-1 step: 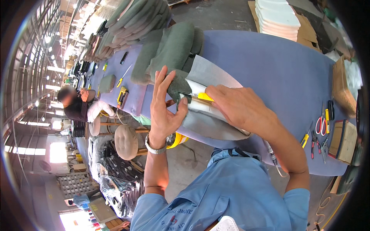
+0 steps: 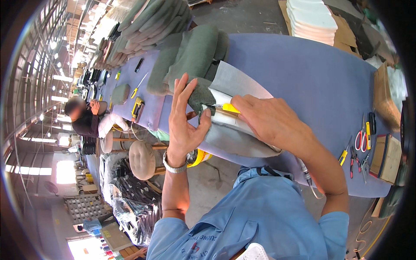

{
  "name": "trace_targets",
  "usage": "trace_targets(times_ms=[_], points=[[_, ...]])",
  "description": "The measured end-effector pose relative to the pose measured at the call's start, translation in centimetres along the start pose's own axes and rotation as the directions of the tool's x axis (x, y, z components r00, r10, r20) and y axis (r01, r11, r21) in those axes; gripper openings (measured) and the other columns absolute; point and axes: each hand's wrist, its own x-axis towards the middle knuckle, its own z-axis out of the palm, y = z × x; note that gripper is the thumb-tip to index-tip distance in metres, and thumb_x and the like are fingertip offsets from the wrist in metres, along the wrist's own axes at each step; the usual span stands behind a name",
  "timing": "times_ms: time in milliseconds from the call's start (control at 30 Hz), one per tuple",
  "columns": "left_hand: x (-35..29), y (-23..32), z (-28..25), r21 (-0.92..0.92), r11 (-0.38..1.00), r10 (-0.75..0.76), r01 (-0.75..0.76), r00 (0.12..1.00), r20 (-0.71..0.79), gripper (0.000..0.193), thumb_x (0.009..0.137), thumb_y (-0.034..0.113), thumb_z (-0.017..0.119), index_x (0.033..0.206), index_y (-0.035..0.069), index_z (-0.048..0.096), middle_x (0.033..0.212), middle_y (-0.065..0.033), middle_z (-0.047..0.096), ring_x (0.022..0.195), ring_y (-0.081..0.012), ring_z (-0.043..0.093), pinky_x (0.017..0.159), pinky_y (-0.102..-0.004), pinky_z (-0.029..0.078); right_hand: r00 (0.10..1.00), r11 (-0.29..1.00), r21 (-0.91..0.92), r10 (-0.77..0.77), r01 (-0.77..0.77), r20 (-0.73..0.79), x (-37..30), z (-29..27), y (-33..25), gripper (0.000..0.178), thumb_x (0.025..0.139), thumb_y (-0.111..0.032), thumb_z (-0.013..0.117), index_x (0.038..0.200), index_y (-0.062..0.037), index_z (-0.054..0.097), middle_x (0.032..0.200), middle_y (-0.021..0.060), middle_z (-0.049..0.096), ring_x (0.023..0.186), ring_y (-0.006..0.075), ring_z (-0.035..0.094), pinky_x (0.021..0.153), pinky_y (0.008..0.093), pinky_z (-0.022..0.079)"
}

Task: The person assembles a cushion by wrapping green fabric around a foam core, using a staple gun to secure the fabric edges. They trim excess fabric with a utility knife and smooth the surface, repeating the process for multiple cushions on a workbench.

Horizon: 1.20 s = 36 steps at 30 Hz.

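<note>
A long seat cushion lies in front of me with its white inner side up. Dark green fabric (image 2: 200,94) wraps its far left end, and grey cloth flaps (image 2: 236,141) spread along its sides. My left hand (image 2: 185,117) pinches the green fabric's edge between thumb and index finger; its other fingers stretch upward. In my right hand (image 2: 269,119) is a yellow-handled screwdriver (image 2: 230,108), closed in the fingers. Its slim metal shaft points left and touches the green fabric beside my left thumb. The very tip is hidden in the fabric.
Green cushions (image 2: 195,50) are piled just beyond the work on the blue-covered table (image 2: 299,65). Scissors (image 2: 360,141), pliers and other hand tools lie at the right, near a wooden block (image 2: 387,159). A seated person (image 2: 89,117) works at the far left.
</note>
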Motion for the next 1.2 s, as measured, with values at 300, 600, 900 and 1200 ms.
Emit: trace_targets(times_ms=[300,600,900,1200], points=[[2.2,0.6,0.9,0.042,0.998,0.049,-0.051,0.998,0.041,0.069,0.082,0.0,0.071,0.149,0.006,0.051,0.161,-0.019,0.041,0.153,-0.0407,0.033,0.087,-0.0364,0.065,0.988,0.983,0.102,0.15,-0.153,0.035,-0.4,-0.4,1.1,0.018,0.102,-0.02,0.054,0.114,-0.0062,0.051,0.098,0.0188,0.069,0.088,0.0434,0.067,0.07,0.0513,0.051],[3.2,1.2,1.6,0.05,0.994,0.098,-0.101,0.993,0.071,0.07,0.083,0.001,0.071,0.149,0.006,0.051,0.161,-0.021,0.04,0.152,-0.0426,0.032,0.086,-0.0384,0.065,0.985,0.976,0.139,0.17,-0.169,0.011,-1.4,-0.2,2.1,0.019,0.102,-0.019,0.054,0.115,-0.0066,0.05,0.1,0.0196,0.07,0.089,0.0421,0.068,0.072,0.0514,0.052],[3.2,1.5,1.7,0.047,0.99,0.13,-0.134,0.988,0.084,0.07,0.083,0.0,0.071,0.15,0.005,0.05,0.161,-0.0216,0.039,0.152,-0.0433,0.031,0.089,-0.0396,0.065,0.987,0.97,0.19,0.159,-0.151,-0.026,-1.8,0.5,2.6,0.018,0.103,-0.021,0.053,0.115,-0.0076,0.049,0.096,0.02,0.07,0.086,0.0422,0.068,0.071,0.0526,0.052],[3.1,1.2,1.8,0.049,0.99,0.128,-0.131,0.99,0.059,0.071,0.082,-0.001,0.071,0.15,0.006,0.05,0.162,-0.0204,0.039,0.153,-0.0428,0.03,0.089,-0.0399,0.065,0.991,0.978,0.176,0.126,-0.116,-0.049,-1.6,0.9,2.9,0.02,0.103,-0.022,0.054,0.116,-0.0081,0.049,0.095,0.0193,0.069,0.085,0.0416,0.067,0.07,0.0522,0.051]])
